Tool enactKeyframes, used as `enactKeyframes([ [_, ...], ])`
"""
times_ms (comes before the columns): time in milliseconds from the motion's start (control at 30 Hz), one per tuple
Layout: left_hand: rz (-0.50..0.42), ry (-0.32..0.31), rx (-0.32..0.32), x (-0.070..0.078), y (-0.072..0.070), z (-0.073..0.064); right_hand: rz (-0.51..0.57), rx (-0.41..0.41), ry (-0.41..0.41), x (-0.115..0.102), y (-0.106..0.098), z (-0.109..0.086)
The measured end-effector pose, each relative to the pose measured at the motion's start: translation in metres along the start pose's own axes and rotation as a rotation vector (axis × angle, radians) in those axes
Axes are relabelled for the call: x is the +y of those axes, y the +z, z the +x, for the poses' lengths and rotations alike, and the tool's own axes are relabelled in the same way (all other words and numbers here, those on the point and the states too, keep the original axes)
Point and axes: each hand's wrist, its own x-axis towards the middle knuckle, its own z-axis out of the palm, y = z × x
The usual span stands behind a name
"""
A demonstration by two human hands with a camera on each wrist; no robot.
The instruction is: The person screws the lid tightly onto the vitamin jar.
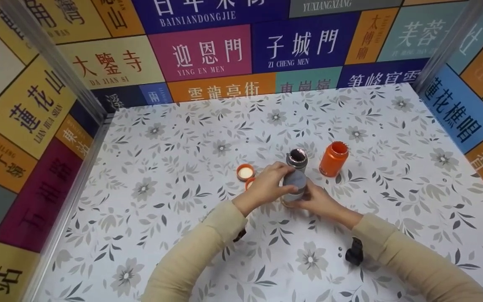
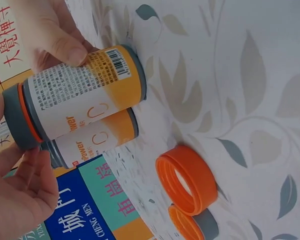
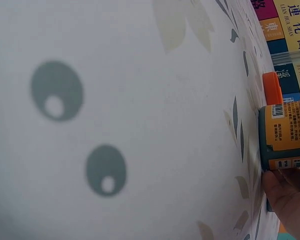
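Note:
A supplement bottle [image 2: 85, 95] with a white and yellow label and grey base stands upright, its base at or near the tabletop. My right hand [image 1: 321, 203] grips its body from the right. On top is a grey cap [image 2: 20, 117] with an orange ring under it; the fingers and thumb of my left hand [image 1: 266, 186] pinch its sides. Just behind stands an uncapped grey bottle [image 1: 297, 157] with a similar label and ragged foil at its mouth. An uncapped orange bottle [image 1: 333, 161] is farther right.
Left of the bottles lie two orange caps, one grey-sided cap [image 1: 245, 172] and another cap [image 2: 190, 180] partly hidden by my left hand in the head view. A flower-patterned cloth [image 1: 174, 235] covers the table. Panels with lettering [image 1: 208, 54] wall the back and both sides.

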Motion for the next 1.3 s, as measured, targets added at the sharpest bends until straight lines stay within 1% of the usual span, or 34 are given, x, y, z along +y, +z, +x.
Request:
enactKeyframes([
  [133,0.022,0.047,-0.037,0.000,-0.002,0.001,-0.018,0.014,-0.006,-0.003,0.000,-0.001],
  [233,0.028,0.077,-0.062,-0.001,-0.002,0.001,-0.011,0.016,-0.008,-0.016,0.000,-0.005],
  [333,0.003,0.096,-0.082,-0.003,-0.003,0.000,0.003,0.010,-0.016,-0.031,-0.002,-0.010],
  [367,-0.013,0.090,-0.085,-0.003,-0.002,0.000,0.003,0.009,-0.020,-0.033,-0.003,-0.011],
  [433,-0.049,0.062,-0.070,-0.004,-0.001,-0.001,0.008,0.007,-0.023,-0.024,-0.002,-0.009],
  [500,-0.078,0.013,-0.030,-0.003,0.002,-0.002,-0.005,0.001,-0.026,-0.023,-0.002,-0.008],
  [533,-0.086,-0.014,-0.009,-0.003,0.003,-0.002,-0.009,0.000,-0.026,-0.018,-0.002,-0.006],
  [600,-0.080,-0.058,0.038,-0.001,0.006,-0.003,-0.021,0.001,-0.023,-0.009,-0.002,-0.003],
  [633,-0.075,-0.073,0.060,-0.001,0.008,-0.003,-0.032,0.002,-0.021,-0.009,-0.002,-0.003],
  [667,-0.074,-0.086,0.076,-0.001,0.009,-0.003,-0.039,0.002,-0.025,-0.009,-0.001,-0.003],
  [733,-0.073,-0.099,0.095,-0.001,0.010,-0.003,-0.034,0.009,-0.026,0.001,0.000,0.000],
  [800,-0.078,-0.107,0.108,-0.001,0.011,-0.003,-0.034,0.010,-0.031,0.003,0.000,0.000],
  [900,-0.093,-0.095,0.112,-0.002,0.011,-0.002,-0.025,0.011,-0.029,0.003,0.000,0.000],
  [1000,-0.087,-0.065,0.094,-0.003,0.009,-0.002,-0.018,0.009,-0.026,0.002,-0.001,0.000],
  [1133,-0.064,-0.010,0.047,-0.006,0.005,-0.002,-0.004,0.004,-0.036,0.002,-0.001,-0.002],
  [1300,-0.076,0.026,-0.014,-0.009,0.001,-0.003,0.006,0.003,-0.054,0.003,0.000,-0.001],
])
